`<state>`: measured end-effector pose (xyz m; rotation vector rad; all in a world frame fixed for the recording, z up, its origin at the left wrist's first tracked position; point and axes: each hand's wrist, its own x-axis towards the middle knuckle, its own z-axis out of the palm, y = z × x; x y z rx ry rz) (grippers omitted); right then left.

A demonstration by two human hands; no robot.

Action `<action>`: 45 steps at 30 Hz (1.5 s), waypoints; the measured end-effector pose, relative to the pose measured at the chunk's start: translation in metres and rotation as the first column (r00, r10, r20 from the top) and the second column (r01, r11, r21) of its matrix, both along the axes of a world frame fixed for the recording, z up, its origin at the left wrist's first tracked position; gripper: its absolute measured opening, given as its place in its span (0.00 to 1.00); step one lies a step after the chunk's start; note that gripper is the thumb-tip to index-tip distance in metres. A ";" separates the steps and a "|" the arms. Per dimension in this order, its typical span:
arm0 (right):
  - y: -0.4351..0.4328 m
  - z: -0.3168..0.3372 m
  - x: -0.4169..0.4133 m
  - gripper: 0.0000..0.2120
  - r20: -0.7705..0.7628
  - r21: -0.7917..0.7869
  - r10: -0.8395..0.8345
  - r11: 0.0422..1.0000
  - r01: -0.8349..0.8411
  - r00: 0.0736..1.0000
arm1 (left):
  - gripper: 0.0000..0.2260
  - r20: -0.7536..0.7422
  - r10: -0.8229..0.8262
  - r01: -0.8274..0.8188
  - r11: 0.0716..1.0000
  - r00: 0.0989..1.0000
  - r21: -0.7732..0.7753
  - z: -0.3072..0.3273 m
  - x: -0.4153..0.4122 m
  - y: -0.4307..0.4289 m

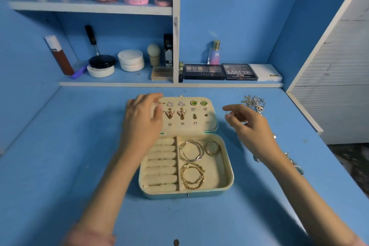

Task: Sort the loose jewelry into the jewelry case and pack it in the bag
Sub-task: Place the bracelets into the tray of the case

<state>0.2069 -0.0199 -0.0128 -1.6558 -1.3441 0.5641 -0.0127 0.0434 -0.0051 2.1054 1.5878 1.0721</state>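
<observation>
Here, the left hand (142,115) spreads open over the jewelry case (229,175); to its right, the right hand (247,126) pinches a small ring (227,113).

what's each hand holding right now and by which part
The right hand pinches a tiny silvery piece, perhaps a ring, at its fingertips; which part is too small to tell. The left hand holds nothing, open over the jewelry case lid.

An open jewelry case (216,175) lies on a blue table (60,146). A person's left hand (143,118) is spread over the case's lid, left side. Just right of the case, the right hand (247,126) curls its fingers beside tangled silver chains (254,103).
</observation>
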 end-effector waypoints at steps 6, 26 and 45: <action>0.046 0.001 -0.002 0.15 -0.114 -0.250 0.040 0.966 -0.067 0.993 | 0.12 0.091 0.068 -0.022 0.900 0.994 -0.436 0.000 -0.011 0.041; 0.019 0.027 -0.010 0.08 -0.173 0.096 0.027 0.995 -0.011 0.985 | 0.13 0.468 -0.026 0.123 0.977 0.883 -0.177 0.022 -0.031 0.016; -0.039 0.033 0.005 0.12 -0.198 0.030 0.348 0.937 -0.349 0.917 | 0.07 0.560 -0.325 0.560 0.765 0.762 -0.317 0.029 -0.077 -0.037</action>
